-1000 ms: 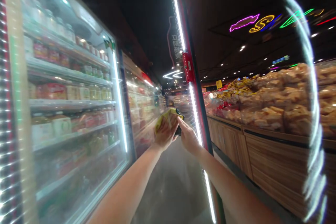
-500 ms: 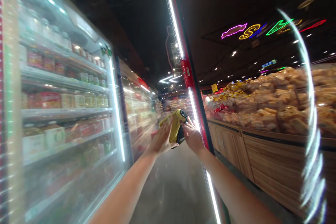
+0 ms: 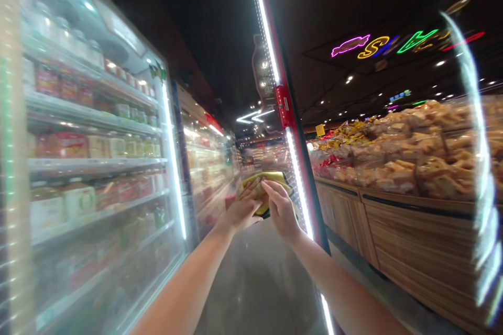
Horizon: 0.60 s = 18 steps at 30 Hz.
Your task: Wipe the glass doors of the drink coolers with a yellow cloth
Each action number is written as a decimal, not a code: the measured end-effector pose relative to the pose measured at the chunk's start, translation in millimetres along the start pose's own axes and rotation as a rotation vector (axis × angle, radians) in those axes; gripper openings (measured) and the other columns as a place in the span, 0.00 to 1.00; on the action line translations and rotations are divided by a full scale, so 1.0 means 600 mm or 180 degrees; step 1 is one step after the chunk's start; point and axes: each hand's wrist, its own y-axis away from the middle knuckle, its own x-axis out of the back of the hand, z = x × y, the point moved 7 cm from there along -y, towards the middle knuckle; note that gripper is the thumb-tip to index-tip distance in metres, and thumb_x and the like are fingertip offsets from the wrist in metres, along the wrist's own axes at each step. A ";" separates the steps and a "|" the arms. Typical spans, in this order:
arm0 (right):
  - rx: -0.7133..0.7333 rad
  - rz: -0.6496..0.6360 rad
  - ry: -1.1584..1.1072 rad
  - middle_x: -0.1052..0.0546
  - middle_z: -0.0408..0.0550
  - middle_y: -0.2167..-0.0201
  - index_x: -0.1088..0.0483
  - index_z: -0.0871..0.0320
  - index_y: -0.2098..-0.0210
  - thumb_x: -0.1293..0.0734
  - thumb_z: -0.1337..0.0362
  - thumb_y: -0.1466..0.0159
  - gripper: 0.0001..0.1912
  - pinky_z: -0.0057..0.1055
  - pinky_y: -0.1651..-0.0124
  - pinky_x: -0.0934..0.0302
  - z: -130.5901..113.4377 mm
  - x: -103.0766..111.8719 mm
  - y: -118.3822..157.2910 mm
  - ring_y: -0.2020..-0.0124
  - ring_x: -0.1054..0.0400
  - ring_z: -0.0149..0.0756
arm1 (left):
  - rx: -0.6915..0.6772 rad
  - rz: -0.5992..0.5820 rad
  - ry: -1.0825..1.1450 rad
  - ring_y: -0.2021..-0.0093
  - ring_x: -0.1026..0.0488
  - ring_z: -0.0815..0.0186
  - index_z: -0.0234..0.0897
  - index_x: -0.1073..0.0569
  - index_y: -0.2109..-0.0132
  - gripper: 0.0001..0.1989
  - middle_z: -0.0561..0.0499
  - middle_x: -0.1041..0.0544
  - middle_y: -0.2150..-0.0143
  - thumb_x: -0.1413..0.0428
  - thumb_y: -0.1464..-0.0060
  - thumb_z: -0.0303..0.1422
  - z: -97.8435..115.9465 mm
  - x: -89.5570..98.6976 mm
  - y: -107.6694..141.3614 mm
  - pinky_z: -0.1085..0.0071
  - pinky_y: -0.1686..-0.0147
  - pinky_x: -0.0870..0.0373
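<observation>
A yellow cloth (image 3: 281, 177) with a dark edge is spread against the glass door standing in front of me. My left hand (image 3: 244, 208) presses it with outstretched fingers, the thumb pointing right. My right hand (image 3: 282, 209) holds the cloth from the right, its fingers close together and pointing up and left over it. The fingertips of the two hands are close to each other. Part of the cloth is hidden behind both hands. The door's red and black frame (image 3: 302, 131) with a bright light strip runs just right of my right hand.
On the left is a lit refrigerated cabinet, its shelves (image 3: 98, 163) holding bottles and packages. More lit cabinets (image 3: 208, 167) line the aisle beyond. At right, packaged food (image 3: 393, 162) is heaped on a wooden counter (image 3: 408, 235). Neon signs hang above. Grey floor (image 3: 251, 277) lies below.
My right hand has moved left and onto the cloth, from its right edge toward my left hand. The cloth, bunched before, now lies more spread out. The door frame appears slightly further right.
</observation>
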 end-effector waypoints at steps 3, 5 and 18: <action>-0.0234 -0.0112 0.0497 0.32 0.55 0.33 0.42 0.53 0.29 0.47 0.66 0.27 0.28 0.46 0.32 0.40 0.014 -0.055 0.012 0.30 0.42 0.43 | 0.0075 0.0318 -0.0243 0.26 0.46 0.53 0.42 0.36 0.32 0.39 0.40 0.44 0.25 0.33 0.49 0.30 -0.006 0.002 0.042 0.51 0.30 0.41; -0.0057 -0.0394 0.1010 0.39 0.55 0.29 0.43 0.53 0.29 0.42 0.61 0.28 0.29 0.54 0.30 0.45 0.033 -0.076 0.032 0.27 0.48 0.50 | 0.0160 0.0505 -0.0461 0.26 0.46 0.53 0.42 0.39 0.30 0.37 0.41 0.43 0.26 0.37 0.45 0.30 -0.008 0.005 0.081 0.50 0.30 0.42; -0.0048 0.0126 0.1882 0.45 0.54 0.26 0.37 0.48 0.32 0.34 0.59 0.31 0.28 0.64 0.29 0.56 0.092 -0.064 -0.028 0.25 0.58 0.59 | 0.0908 0.0825 -0.0737 0.24 0.57 0.51 0.42 0.58 0.24 0.40 0.42 0.50 0.24 0.48 0.37 0.30 -0.013 0.016 0.153 0.45 0.27 0.59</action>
